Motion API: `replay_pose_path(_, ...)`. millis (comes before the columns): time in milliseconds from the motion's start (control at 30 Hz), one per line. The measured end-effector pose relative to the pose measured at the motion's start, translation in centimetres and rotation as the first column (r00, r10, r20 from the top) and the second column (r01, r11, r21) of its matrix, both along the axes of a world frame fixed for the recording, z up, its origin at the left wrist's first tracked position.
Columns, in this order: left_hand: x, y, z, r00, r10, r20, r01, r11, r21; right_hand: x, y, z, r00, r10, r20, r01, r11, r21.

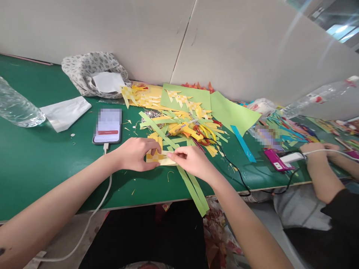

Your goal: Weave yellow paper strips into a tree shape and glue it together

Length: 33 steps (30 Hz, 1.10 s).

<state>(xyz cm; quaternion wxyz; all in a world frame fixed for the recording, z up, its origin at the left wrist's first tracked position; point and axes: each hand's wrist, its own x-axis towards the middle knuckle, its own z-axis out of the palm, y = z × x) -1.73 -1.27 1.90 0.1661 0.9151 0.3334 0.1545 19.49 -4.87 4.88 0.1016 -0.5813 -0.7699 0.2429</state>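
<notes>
Near the table's front edge lies a small woven piece of yellow and cream paper strips [153, 158]. My left hand [137, 154] is curled over its left side, thumb below and fingers above, gripping it. At its right end my right hand [193, 161] pinches a pale strip [167, 161] between thumb and forefinger. Long green paper strips [193, 190] pass under the right hand and hang over the edge. Just behind are a yellow glue gun [185, 130] and yellow-handled scissors [207, 133], among loose yellow strips.
A phone [107, 126] on a white cable lies left, near a water bottle [19, 106] and a cloth bag [94, 73]. Finished woven yellow pieces [183, 99] rest on green paper at the back. At right are a pink power strip [276, 160] and another person's arm [319, 172].
</notes>
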Motion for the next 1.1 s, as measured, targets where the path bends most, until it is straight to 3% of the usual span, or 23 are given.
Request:
replay_pose_path(133,0.7,-0.6,0.2,1.0,0.006,-0.002,-0.007,0.996,-0.087,-0.4,-0.2,0.2,0.969,0.092,-0.23,-0.123,0.985,-0.123)
replay_pose_path(200,1.1,-0.7,0.0,0.999,0.045,-0.021,-0.047,0.994,-0.101,0.2,0.3,0.2,0.952,0.12,-0.28,-0.158,0.98,-0.119)
replay_pose_path(267,1.3,-0.8,-0.2,0.996,0.086,-0.031,-0.09,0.988,-0.129,1.5,1.5,-0.3,0.96,0.062,-0.272,-0.057,0.998,0.026)
replay_pose_path(300,1.4,-0.8,-0.3,0.994,0.104,-0.035,-0.108,0.983,-0.146,2.3,2.2,-0.7,0.963,-0.03,-0.267,0.077,0.983,0.167)
replay_pose_path(367,1.4,-0.8,-0.3,0.993,0.11,-0.043,-0.116,0.976,-0.183,3.9,3.8,-1.9,0.958,-0.193,-0.214,0.268,0.872,0.411)
replay_pose_path(400,1.3,-0.8,-0.3,0.994,0.1,-0.046,-0.107,0.975,-0.196,4.5,4.5,-2.5,0.958,-0.239,-0.156,0.285,0.839,0.464)
replay_pose_path(567,0.6,-0.3,0.0,0.999,0.004,-0.036,-0.012,0.977,-0.212,5.4,6.1,-4.5,0.947,-0.32,0.033,0.244,0.782,0.573)
replay_pose_path(667,0.3,0.1,-0.2,1.0,0.002,-0.013,-0.005,0.972,-0.233,5.3,6.3,-5.0,0.938,-0.342,0.045,0.257,0.779,0.571)
replay_pose_path(733,0.3,0.4,-0.6,0.998,0.057,0.006,-0.055,0.975,-0.217,5.5,6.5,-5.4,0.934,-0.354,-0.036,0.31,0.757,0.575)
replay_pose_path(867,0.6,0.8,-1.3,0.974,0.219,0.064,-0.201,0.958,-0.206,6.1,6.7,-6.1,0.873,-0.339,-0.35,0.485,0.676,0.555)
replay_pose_path(967,0.7,0.8,-1.4,0.954,0.289,0.085,-0.259,0.931,-0.259,6.1,6.5,-6.1,0.834,-0.26,-0.486,0.509,0.702,0.498)
replay_pose_path(1100,0.4,1.0,-0.9,0.963,0.231,0.135,-0.198,0.955,-0.22,5.5,5.7,-5.4,0.907,-0.117,-0.405,0.348,0.748,0.564)
